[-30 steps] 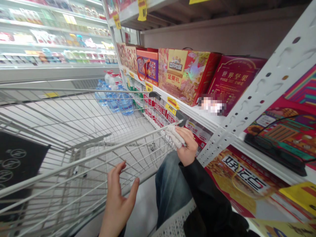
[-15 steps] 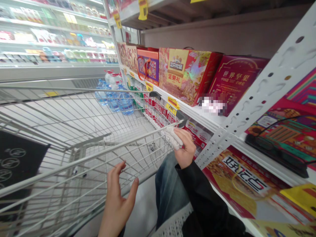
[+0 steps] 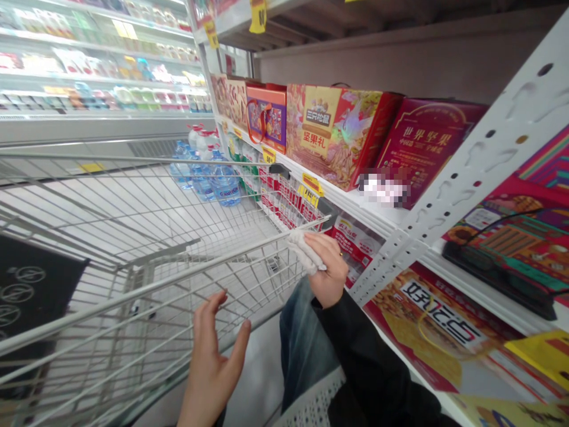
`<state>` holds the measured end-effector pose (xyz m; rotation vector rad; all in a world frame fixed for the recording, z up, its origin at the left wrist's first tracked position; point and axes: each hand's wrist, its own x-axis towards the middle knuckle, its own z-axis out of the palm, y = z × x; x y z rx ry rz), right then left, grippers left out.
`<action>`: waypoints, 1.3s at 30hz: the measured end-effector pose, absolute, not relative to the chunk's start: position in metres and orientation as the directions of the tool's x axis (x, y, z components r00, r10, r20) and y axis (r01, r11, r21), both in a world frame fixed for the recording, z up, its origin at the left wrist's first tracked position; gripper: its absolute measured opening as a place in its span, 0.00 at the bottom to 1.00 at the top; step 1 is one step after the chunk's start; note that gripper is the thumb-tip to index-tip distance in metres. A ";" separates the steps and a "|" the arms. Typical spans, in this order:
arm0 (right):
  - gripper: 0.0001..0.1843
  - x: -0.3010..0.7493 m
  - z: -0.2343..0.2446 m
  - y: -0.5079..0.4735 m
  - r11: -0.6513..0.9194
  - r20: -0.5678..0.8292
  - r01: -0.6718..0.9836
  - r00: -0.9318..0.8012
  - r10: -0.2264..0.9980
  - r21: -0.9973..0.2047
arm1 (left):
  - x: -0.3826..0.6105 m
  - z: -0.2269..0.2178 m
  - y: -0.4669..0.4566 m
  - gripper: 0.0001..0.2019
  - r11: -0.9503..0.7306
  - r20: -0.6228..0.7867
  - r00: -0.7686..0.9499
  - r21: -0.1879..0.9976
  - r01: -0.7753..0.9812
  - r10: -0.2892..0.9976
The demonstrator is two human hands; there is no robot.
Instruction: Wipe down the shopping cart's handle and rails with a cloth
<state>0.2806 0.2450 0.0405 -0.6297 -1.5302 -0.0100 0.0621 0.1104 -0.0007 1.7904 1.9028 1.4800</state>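
A metal wire shopping cart (image 3: pixel 186 270) fills the left and middle of the view. My right hand (image 3: pixel 328 270) is closed on a folded white cloth (image 3: pixel 306 250), which lies against the cart's side wires just under the top rail, near its far corner. A ring shows on one finger. Lower down, my left hand (image 3: pixel 216 350) stands beside the cart's near side with its fingers apart and nothing in it. Whether its fingertips touch the wires I cannot tell.
On my right, a white shelf rack (image 3: pixel 473 154) bears gift boxes such as a nut box (image 3: pixel 333 133). Large water bottles (image 3: pixel 224 178) stand on the floor beyond the cart. A refrigerated display (image 3: pixel 89 71) lines the back left. My jeans-clad knee (image 3: pixel 302 344) is beside the cart.
My right hand has shifted slightly left along the cart's side with the cloth. My left hand is almost unmoved.
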 end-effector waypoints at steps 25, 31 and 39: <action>0.16 0.278 0.036 0.244 0.787 0.905 0.449 0.174 0.388 -0.424 | 0.062 -0.002 0.111 0.28 -0.183 0.500 -0.290 0.699 0.692 0.816; 0.17 0.252 0.043 0.224 0.840 0.912 0.363 0.091 0.400 -0.404 | 0.062 -0.001 0.111 0.28 -0.176 0.492 -0.290 0.700 0.692 0.821; 0.14 0.275 0.036 0.241 0.762 0.891 0.462 0.244 0.383 -0.454 | 0.063 -0.002 0.110 0.28 -0.194 0.504 -0.274 0.692 0.695 0.819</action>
